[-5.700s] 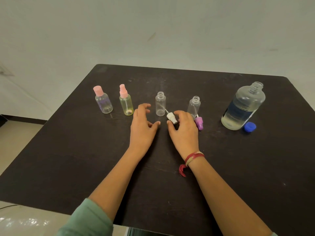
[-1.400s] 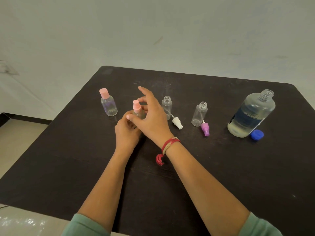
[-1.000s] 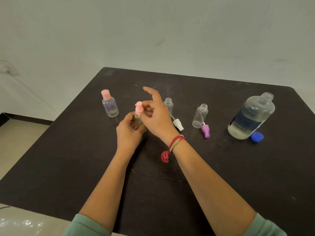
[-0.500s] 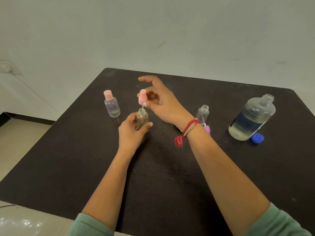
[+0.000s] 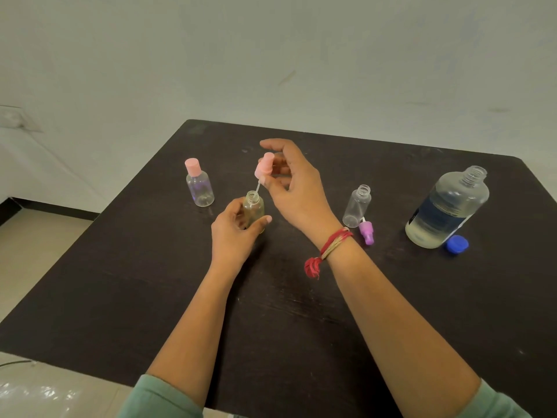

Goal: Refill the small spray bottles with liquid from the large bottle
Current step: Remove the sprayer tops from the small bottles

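Note:
My left hand (image 5: pixel 233 233) grips a small yellowish bottle (image 5: pixel 253 210) standing on the black table (image 5: pixel 150 282). Its pink spray top (image 5: pixel 263 169) is pinched in my right hand (image 5: pixel 297 188), lifted above the neck with the thin tube still dipping into the opening. A capped bottle with a pink lid (image 5: pixel 199 184) stands to the left. An open clear small bottle (image 5: pixel 357 206) stands to the right, a purple spray top (image 5: pixel 366 232) lying beside it. The large bottle (image 5: pixel 446 206), uncapped and partly filled, stands at far right next to its blue cap (image 5: pixel 457 244).
My right forearm hides the third open small bottle and its white spray top. The table's left edge drops to a tiled floor. A pale wall rises behind the far edge.
My hands moved from the middle bottles to the yellowish one. My right hand unscrewed its pink spray top and lifted it up, drawing the tube almost out of the neck.

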`<state>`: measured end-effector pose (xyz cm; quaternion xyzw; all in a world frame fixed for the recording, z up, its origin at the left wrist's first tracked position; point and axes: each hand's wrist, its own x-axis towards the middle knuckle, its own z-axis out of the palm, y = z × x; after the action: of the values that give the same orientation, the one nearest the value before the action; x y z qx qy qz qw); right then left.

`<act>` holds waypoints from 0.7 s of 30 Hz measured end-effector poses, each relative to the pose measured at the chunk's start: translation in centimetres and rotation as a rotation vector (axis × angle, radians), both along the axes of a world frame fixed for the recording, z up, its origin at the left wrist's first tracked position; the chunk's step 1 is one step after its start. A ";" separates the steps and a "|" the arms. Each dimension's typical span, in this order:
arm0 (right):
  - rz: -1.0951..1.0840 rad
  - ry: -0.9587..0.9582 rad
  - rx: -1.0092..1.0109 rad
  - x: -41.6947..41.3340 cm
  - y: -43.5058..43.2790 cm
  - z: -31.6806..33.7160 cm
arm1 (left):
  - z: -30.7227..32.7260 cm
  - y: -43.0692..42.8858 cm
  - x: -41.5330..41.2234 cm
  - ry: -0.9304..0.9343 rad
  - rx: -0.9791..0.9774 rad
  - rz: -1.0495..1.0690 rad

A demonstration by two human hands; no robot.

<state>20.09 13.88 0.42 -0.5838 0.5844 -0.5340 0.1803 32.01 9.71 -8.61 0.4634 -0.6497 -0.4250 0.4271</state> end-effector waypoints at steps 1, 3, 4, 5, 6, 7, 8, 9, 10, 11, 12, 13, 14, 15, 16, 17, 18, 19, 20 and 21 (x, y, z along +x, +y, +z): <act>-0.004 -0.012 -0.007 -0.1 0.1 0.0 | 0.0 0.0 0.0 0.003 0.000 0.001; -0.028 -0.020 -0.040 -0.1 0.3 0.1 | 0.0 0.0 0.0 0.001 -0.002 0.008; -0.054 -0.018 -0.081 0.0 0.6 0.2 | 0.0 0.0 0.0 0.002 -0.005 0.006; -0.082 -0.016 -0.136 0.1 0.9 0.3 | 0.0 0.0 0.0 -0.001 -0.009 0.004; -0.107 -0.006 -0.198 0.2 1.2 0.4 | 0.1 0.0 0.0 -0.008 -0.014 0.002; -0.128 0.010 -0.261 0.3 1.6 0.5 | 0.1 0.1 0.0 -0.015 -0.017 0.002; -0.146 0.027 -0.317 0.4 2.0 0.6 | 0.1 0.1 0.0 -0.017 -0.016 0.003; -0.167 0.033 -0.359 0.5 2.4 0.6 | 0.1 0.1 0.0 -0.013 -0.012 0.003; -0.195 0.025 -0.383 0.5 2.6 0.5 | 0.1 0.1 0.0 -0.007 -0.008 0.003; -0.230 0.006 -0.387 0.5 2.9 0.3 | 0.1 0.1 0.0 -0.001 -0.005 0.003; -0.272 -0.020 -0.375 0.6 3.0 -0.1 | 0.1 0.2 0.0 0.005 -0.005 0.005; -0.317 -0.047 -0.354 0.6 3.1 -0.6 | 0.1 0.1 0.0 0.010 -0.005 0.012; -0.355 -0.081 -0.331 0.8 3.3 -1.2 | 0.1 0.1 0.0 0.012 -0.003 0.020; -0.380 -0.138 -0.312 1.0 3.5 -1.7 | 0.1 0.2 0.0 0.014 0.001 0.025; -0.394 -0.225 -0.302 1.3 3.7 -2.1 | 0.2 0.2 0.0 0.014 0.003 0.027; -0.403 -0.330 -0.297 1.5 3.8 -2.4 | 0.2 0.2 0.0 0.014 0.004 0.027; -0.406 -0.427 -0.295 1.6 3.9 -2.7 | 0.1 0.2 -0.1 0.010 0.004 0.028; -0.401 -0.491 -0.299 1.7 4.0 -3.1 | 0.1 0.2 -0.1 0.003 0.004 0.033; -0.390 -0.512 -0.303 1.8 4.1 -3.5 | 0.1 0.1 -0.1 -0.006 0.003 0.042; -0.382 -0.496 -0.302 1.9 4.2 -4.1 | 0.1 0.1 -0.1 -0.011 0.000 0.052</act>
<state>22.03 18.11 -3.65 -0.3366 0.5359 -0.7641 0.1252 31.87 9.82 -8.53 0.4827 -0.6398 -0.4111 0.4343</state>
